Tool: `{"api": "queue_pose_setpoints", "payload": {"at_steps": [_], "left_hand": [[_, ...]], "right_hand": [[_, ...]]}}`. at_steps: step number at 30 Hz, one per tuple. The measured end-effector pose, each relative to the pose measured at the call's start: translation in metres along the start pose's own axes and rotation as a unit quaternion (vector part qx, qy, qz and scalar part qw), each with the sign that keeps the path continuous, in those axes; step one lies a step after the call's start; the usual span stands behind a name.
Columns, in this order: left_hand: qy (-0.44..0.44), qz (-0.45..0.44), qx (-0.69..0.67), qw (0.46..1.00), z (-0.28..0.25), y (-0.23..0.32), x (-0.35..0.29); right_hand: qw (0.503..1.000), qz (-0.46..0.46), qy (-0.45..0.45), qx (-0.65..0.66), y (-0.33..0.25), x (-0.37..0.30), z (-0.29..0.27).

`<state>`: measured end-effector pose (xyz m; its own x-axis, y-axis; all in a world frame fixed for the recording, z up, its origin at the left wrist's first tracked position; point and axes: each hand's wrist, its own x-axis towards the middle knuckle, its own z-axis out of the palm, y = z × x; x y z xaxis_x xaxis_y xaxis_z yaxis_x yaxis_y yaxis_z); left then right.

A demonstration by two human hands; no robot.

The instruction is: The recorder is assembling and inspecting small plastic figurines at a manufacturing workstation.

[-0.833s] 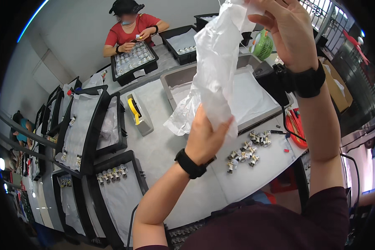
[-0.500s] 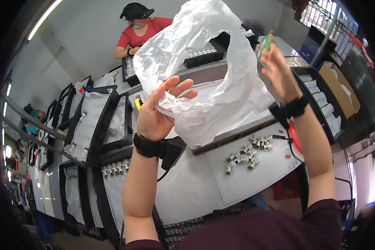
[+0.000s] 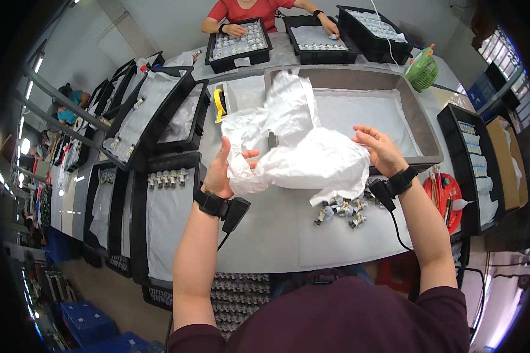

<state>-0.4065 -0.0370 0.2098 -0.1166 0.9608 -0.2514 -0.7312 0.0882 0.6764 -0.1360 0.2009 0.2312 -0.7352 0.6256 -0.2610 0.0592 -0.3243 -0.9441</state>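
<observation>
A thin, crumpled white plastic sheet (image 3: 312, 159) hangs in the air between my hands, above the table and the near edge of a large grey tray (image 3: 427, 159). My left hand (image 3: 218, 176) holds its left side, thumb up, with some fingers partly behind the sheet. My right hand (image 3: 383, 154) has its bent fingers on the right edge of the sheet. Below the sheet lies a loose pile of small bulb-like parts (image 3: 343, 210) with clear domes and dark-and-brass bases, partly covered by it. A white liner (image 3: 362, 115) lies in the grey tray.
Black trays (image 3: 169, 223) with white liners and parts stand at the left, and another black tray (image 3: 474, 159) at the right. A red dish (image 3: 447, 200) with tools and a green fan (image 3: 421, 70) stand right. Across the table, a person in red (image 3: 250, 9) handles parts in trays.
The sheet has come down and bunched up, uncovering the grey tray. My right hand has moved left and down onto the sheet. The view has tilted downward.
</observation>
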Motion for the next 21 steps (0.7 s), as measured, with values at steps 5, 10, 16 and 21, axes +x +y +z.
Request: {"api": "queue_pose_setpoints", "payload": {"at_steps": [5,10,16,21], "left_hand": [[0.024,-0.011,0.064,0.998,0.027,-0.013,-0.005],[0.026,-0.02,0.138,0.99,0.031,-0.046,-0.041],[0.048,0.115,0.079,0.989,0.057,-0.097,-0.083],[0.134,0.218,0.057,0.965,0.089,-0.111,-0.091]], "right_hand": [[0.98,0.149,-0.098,0.091,0.007,0.009,0.03],[0.99,0.037,-0.131,-0.021,0.003,-0.013,0.023],[0.994,-0.039,-0.095,-0.03,-0.023,-0.056,-0.015],[0.989,-0.135,-0.045,-0.032,-0.037,-0.072,-0.046]]}}
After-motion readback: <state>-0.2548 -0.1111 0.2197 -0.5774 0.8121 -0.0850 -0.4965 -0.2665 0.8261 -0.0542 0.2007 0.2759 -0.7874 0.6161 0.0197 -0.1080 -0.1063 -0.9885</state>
